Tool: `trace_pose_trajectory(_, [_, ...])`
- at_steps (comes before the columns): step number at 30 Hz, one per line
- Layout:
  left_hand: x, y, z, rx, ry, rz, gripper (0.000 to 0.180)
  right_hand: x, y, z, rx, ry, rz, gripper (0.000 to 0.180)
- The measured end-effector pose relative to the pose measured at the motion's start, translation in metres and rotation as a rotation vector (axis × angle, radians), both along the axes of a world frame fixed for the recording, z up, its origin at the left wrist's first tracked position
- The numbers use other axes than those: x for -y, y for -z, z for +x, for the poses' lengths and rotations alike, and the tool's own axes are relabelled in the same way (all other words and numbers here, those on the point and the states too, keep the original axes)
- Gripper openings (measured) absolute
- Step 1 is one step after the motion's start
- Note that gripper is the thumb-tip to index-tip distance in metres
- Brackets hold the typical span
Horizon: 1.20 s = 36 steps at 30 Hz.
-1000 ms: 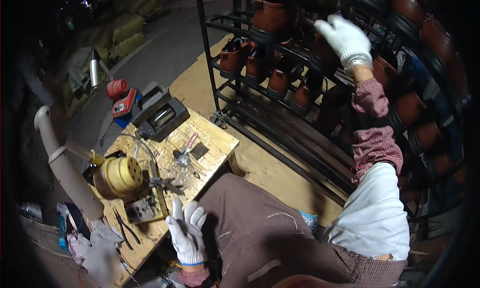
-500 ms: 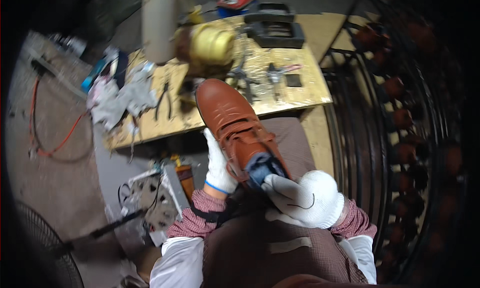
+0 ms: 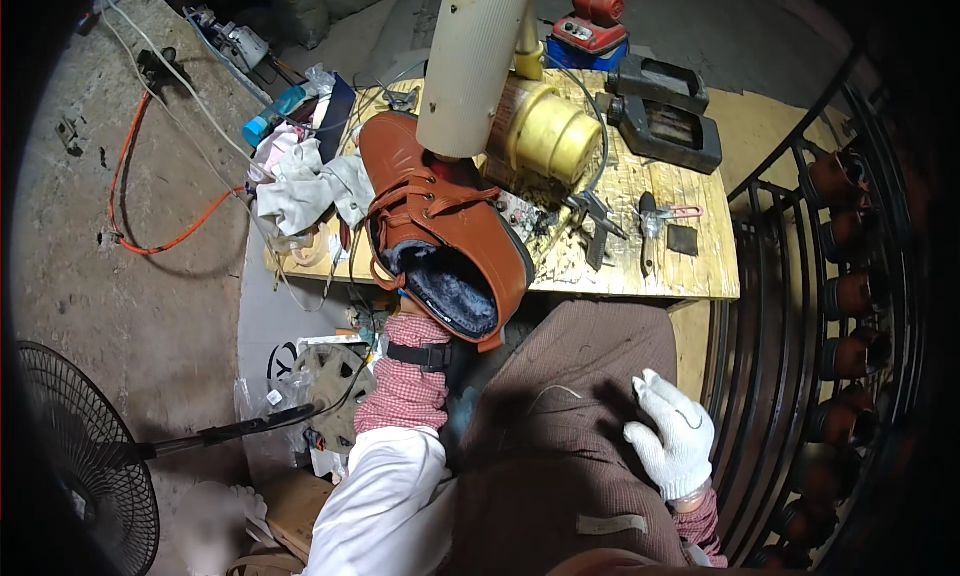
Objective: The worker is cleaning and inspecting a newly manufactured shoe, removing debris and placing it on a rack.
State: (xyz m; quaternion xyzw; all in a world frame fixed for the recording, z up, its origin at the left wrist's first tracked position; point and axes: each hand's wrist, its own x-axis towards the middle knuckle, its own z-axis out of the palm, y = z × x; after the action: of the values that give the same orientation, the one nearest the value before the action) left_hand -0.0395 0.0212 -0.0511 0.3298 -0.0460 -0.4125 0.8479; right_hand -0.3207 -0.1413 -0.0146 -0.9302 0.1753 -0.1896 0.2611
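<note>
A brown leather lace-up shoe (image 3: 470, 246) with a dark fuzzy lining is held up over the near left part of the workbench (image 3: 700, 266). Its toe points away from me and its opening faces me. My left forearm (image 3: 402, 376) reaches up beneath the shoe, which hides the hand holding it. The lower end of a pale upright pipe (image 3: 470, 66) covers part of the shoe's front; whether they touch I cannot tell. My right hand (image 3: 678, 438), in a white knit glove, hovers over my brown apron, holding nothing, fingers loosely apart.
A yellow canister-like part (image 3: 555, 131), pliers (image 3: 597, 226) and black trays (image 3: 660, 126) sit on the bench. Rags (image 3: 305, 191) lie at its left. A black rack of shoes (image 3: 850, 296) stands right, a fan (image 3: 85, 456) lower left. An orange hose (image 3: 125, 176) crosses the floor.
The shoe has moved forward and left to the pipe, on my left hand. My right hand has left the shoe's opening and drawn back to the right. The view has shifted.
</note>
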Motion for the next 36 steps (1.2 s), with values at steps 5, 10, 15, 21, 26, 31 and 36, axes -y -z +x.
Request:
trace_pose_trajectory(5, [-0.002, 0.006, 0.009, -0.005, -0.047, -0.049, 0.064, 0.001, 0.011, 0.006, -0.033, 0.006, 0.063, 0.044])
trace_pose_trajectory(10, [-0.02, 0.082, 0.02, -0.295, 0.189, -0.455, 0.106, 0.006, 0.014, 0.02, 0.005, -0.045, 0.099, 0.045])
trace_pose_trajectory(15, [-0.011, 0.052, 0.003, 0.021, 0.087, 0.156, 0.119, 0.007, 0.012, 0.028, -0.031, -0.091, 0.071, 0.045])
trace_pose_trajectory(21, [0.007, 0.019, 0.038, 0.027, -0.026, 0.236, 0.082, -0.001, 0.018, 0.007, -0.021, -0.025, 0.09, 0.042])
trace_pose_trajectory(26, [0.033, -0.015, 0.058, 0.155, -0.197, 0.334, 0.069, -0.004, 0.027, -0.003, -0.079, 0.043, 0.128, 0.04])
trace_pose_trajectory(31, [0.02, 0.012, 0.076, 0.212, -0.33, 0.33, 0.067, 0.002, 0.029, 0.006, -0.055, 0.016, 0.119, 0.041])
trace_pose_trajectory(36, [0.015, -0.006, 0.055, 0.22, -0.493, 0.362, 0.066, 0.011, 0.036, 0.012, -0.051, 0.012, 0.104, 0.041])
